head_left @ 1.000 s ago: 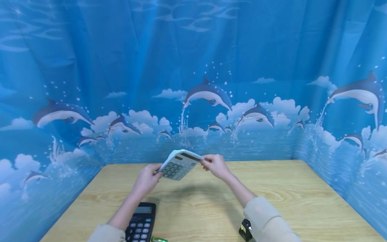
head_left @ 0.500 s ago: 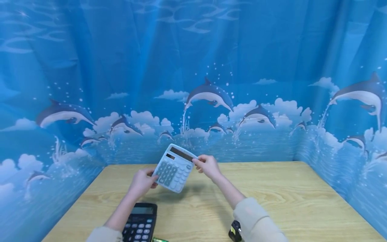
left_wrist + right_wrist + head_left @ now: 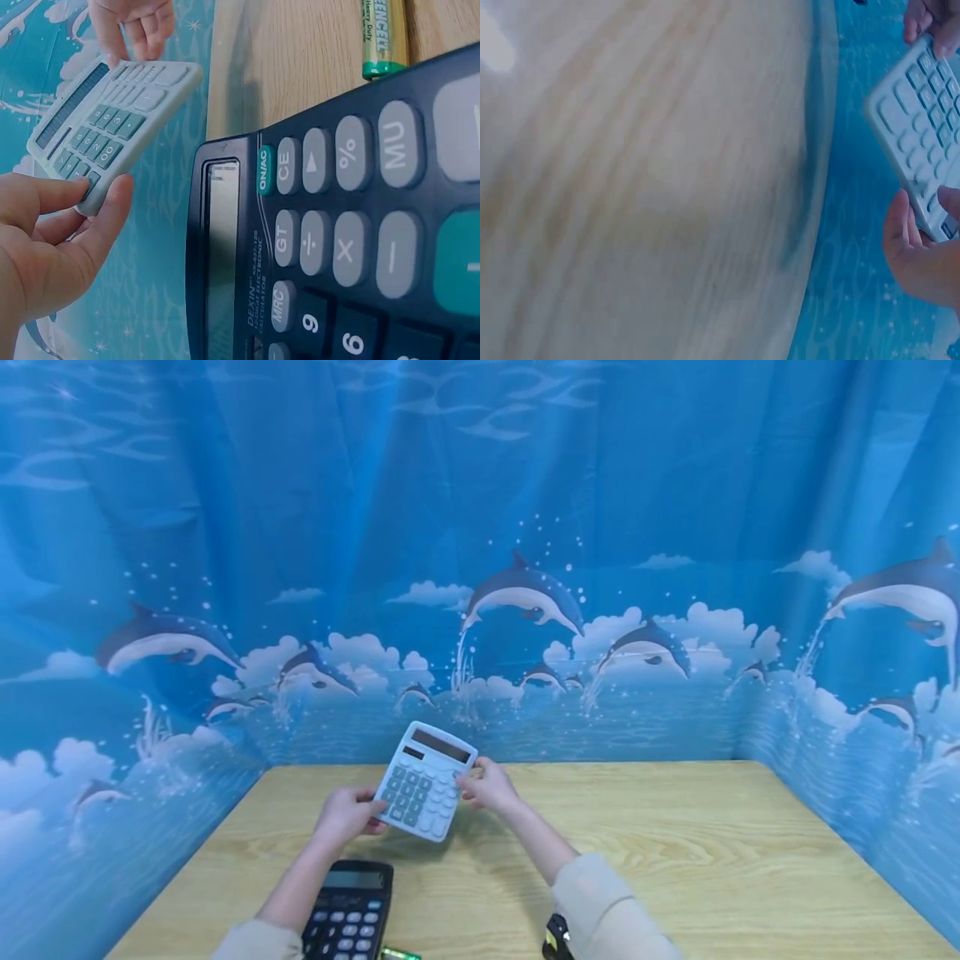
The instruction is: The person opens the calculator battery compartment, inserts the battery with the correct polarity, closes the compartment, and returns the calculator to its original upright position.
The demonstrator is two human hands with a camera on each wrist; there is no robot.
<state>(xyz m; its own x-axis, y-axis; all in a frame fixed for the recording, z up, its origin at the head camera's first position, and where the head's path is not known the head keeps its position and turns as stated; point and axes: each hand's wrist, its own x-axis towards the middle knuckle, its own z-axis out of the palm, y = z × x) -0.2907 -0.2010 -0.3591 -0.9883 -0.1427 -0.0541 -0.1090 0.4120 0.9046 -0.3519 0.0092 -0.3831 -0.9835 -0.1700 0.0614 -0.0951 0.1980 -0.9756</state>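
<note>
I'm holding a pale blue-white, rectangular plastic calculator [image 3: 427, 781] in the air above the wood-grained, yellowish counter [image 3: 660, 843]. My left hand [image 3: 345, 814] is pinching its lower left edge, and my right hand [image 3: 491, 787] is gripping its right edge, below the dark display strip [image 3: 441, 746]. I'm judging it light and stiff — smooth enough to be slipping a little, probably fragile at the display — so I'm favouring its side edges as the place for holding.

Its keyed face is turning up toward me; the display end is pointing up and away, with the long axis leaning rightward.

Farther out, a black, rectangular plastic calculator [image 3: 348, 902] is lying by my left forearm [image 3: 296, 881], and a green-and-gold cylindrical battery [image 3: 386, 37] is lying just beside it. A black-and-yellow object [image 3: 557, 939] — too cut off for naming — is showing beside my beige right sleeve [image 3: 603, 897]. Behind everything, a blue dolphin-printed curtain [image 3: 480, 485] is hanging.
</note>
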